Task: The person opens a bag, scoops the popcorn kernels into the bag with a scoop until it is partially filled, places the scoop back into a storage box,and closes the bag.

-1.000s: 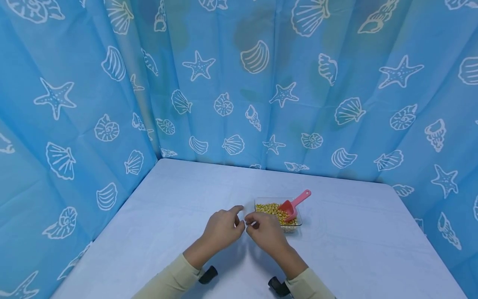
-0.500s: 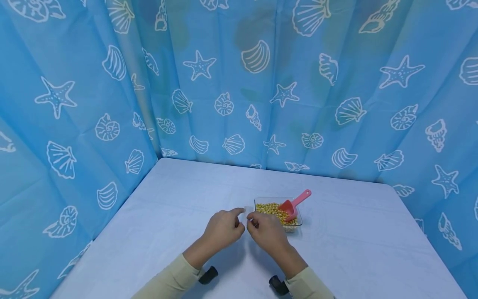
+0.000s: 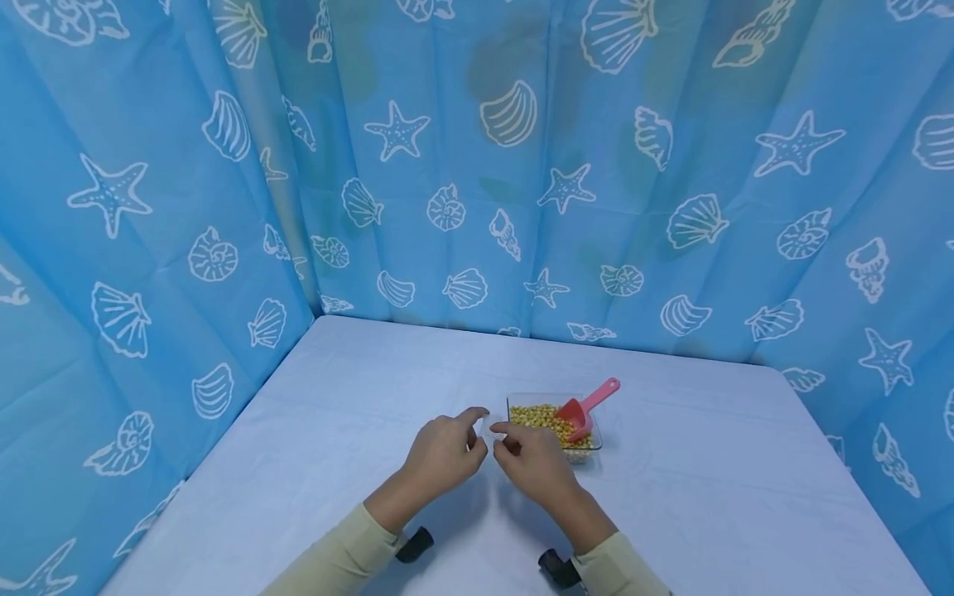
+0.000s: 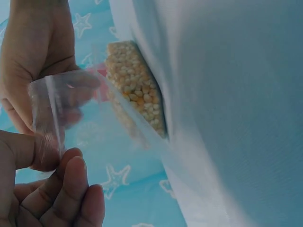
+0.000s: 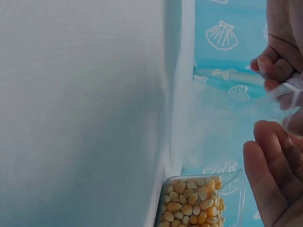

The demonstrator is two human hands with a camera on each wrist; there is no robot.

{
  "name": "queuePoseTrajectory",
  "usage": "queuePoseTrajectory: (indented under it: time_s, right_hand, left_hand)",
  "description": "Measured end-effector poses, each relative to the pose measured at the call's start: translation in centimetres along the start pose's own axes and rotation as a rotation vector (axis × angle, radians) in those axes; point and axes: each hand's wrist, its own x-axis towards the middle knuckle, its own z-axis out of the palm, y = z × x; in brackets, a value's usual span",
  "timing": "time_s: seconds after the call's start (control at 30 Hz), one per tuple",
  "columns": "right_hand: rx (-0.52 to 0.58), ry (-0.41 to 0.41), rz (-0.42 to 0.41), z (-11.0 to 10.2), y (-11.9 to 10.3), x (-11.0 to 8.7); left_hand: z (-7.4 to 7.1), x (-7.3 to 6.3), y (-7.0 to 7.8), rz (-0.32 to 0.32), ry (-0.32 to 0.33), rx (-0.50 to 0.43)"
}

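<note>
1. Left hand (image 3: pixel 441 454) and right hand (image 3: pixel 531 460) both pinch a small clear plastic bag (image 4: pixel 52 106), fingers curled on its edges, above the table (image 3: pixel 358 397).
2. At two o'clock from the hands sits a clear tray of corn kernels (image 3: pixel 542 415).
3. A pink scoop (image 3: pixel 585 408) rests in the tray.

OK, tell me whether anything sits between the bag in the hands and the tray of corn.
Nothing visible does. Both hands, left and right, pinch the clear bag just beside the tray; the pink scoop lies in the corn at its far side.
</note>
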Motion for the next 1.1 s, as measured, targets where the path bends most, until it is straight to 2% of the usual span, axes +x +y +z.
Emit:
queuePoseTrajectory:
  time_s: [0.1, 0.2, 0.33, 0.47, 0.63, 0.8, 0.93, 1.1]
  right_hand:
    - [-0.062, -0.007, 0.005, 0.1, -0.1, 0.1]
    - [-0.148, -0.002, -0.039, 0.1, -0.3, 0.2]
    - [-0.235, 0.051, -0.108, 0.2, -0.5, 0.2]
    - [-0.242, 0.090, -0.146, 0.3, -0.5, 0.1]
    - [-0.186, 0.069, -0.175, 0.4, -0.1, 0.1]
    - [-0.169, 0.067, -0.136, 0.4, 0.0, 0.0]
    - [-0.170, 0.095, -0.089, 0.3, 0.1, 0.0]
    - [-0.195, 0.090, -0.021, 0.2, 0.3, 0.3]
  left_hand:
    - [-0.1, -0.1, 0.0, -0.010, -0.018, -0.025]
    - [-0.1, -0.2, 0.2, -0.017, -0.034, -0.049]
    - [-0.1, -0.4, 0.3, -0.013, -0.039, -0.035]
    - [-0.3, -0.5, 0.3, -0.003, -0.036, -0.008]
    - [-0.8, -0.5, -0.1, 0.008, -0.024, 0.020]
    - [-1.2, -0.3, -0.6, 0.035, 0.007, 0.062]
    - [-1.6, -0.2, -0.8, 0.024, 0.013, 0.080]
    - [-2.3, -0.3, -0.8, 0.031, 0.017, 0.085]
